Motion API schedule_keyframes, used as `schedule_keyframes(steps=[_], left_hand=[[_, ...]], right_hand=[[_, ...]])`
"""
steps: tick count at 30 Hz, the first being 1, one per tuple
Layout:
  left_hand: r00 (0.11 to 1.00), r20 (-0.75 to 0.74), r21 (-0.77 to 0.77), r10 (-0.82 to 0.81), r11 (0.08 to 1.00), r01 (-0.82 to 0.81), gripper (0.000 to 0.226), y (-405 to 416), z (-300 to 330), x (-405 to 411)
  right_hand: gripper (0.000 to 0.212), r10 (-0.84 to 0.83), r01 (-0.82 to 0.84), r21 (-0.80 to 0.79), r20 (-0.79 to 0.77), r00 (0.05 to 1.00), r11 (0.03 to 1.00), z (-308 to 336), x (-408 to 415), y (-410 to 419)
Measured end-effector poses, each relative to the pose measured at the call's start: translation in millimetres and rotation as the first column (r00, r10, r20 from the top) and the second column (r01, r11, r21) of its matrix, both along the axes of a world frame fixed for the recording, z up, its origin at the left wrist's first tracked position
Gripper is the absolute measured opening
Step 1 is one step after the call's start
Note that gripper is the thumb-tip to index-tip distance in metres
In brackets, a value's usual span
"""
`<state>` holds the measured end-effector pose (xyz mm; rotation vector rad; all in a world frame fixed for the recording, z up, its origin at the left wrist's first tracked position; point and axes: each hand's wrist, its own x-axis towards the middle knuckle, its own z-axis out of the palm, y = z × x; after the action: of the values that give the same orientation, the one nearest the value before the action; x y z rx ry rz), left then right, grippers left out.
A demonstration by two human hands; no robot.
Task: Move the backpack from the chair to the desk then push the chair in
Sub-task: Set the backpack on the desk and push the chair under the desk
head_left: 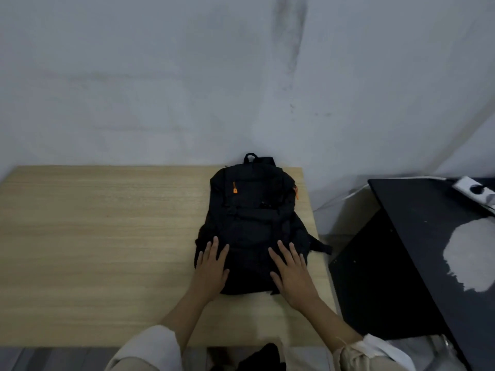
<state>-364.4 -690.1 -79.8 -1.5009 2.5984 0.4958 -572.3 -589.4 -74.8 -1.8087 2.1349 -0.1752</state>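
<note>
Plain study or office corner, pale wooden desk (93,236) against scuffed grey wall (160,76), power strip (474,192) alongside

Left of the left hand's fingers (214,250) the desk (93,250) lies bare, while ahead of both hands' fingers the backpack (254,210) blocks passage to the wall (160,89).

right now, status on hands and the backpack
Left hand and right hand flat on backpack, fingers spread, nothing gripped. Backpack lying on desk near right edge. Chair not in clear view.
</note>
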Motion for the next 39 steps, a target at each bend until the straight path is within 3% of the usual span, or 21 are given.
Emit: schedule_keyframes(steps=[4, 16, 21, 27, 28, 32, 39], left_hand=[[0.999, -0.046, 0.002, 0.000, 1.000, 0.000, 0.066, 45, 2, -9], [0.991, -0.091, 0.065, 0.101, 0.993, -0.095, 0.064, 175, -10, 23], [0.993, -0.090, 0.044, 0.078, 0.996, -0.075, 0.060, 202, -12, 33], [0.966, -0.244, 0.027, 0.080, 0.997, -0.076, 0.054, 270, -13, 68], [0.969, -0.219, 0.040, 0.117, 0.993, -0.110, 0.054, 330, -8, 106], [0.955, -0.280, 0.031, 0.096, 0.995, -0.091, 0.050, 369, -13, 131], [0.962, -0.216, 0.035, 0.166, 0.986, -0.162, 0.048, 491, -4, 204]], right_hand=[[0.059, -0.061, 0.063, -0.010, 0.124, 0.990, 0.998, 3, 6, 32], [0.059, 0.078, -0.073, -0.032, 0.201, 0.977, 0.997, -10, 43, 125], [0.056, -0.026, 0.046, -0.074, 0.245, 0.969, 0.996, -4, 45, 161], [0.053, -0.097, 0.133, -0.115, 0.276, 0.956, 0.984, -1, 67, 231], [0.053, -0.040, 0.064, -0.096, 0.240, 0.970, 0.993, 0, 105, 277], [0.056, -0.017, 0.045, -0.111, 0.248, 0.968, 0.993, -2, 129, 303], [0.055, 0.100, -0.069, -0.127, 0.257, 0.961, 0.990, 15, 199, 403]])
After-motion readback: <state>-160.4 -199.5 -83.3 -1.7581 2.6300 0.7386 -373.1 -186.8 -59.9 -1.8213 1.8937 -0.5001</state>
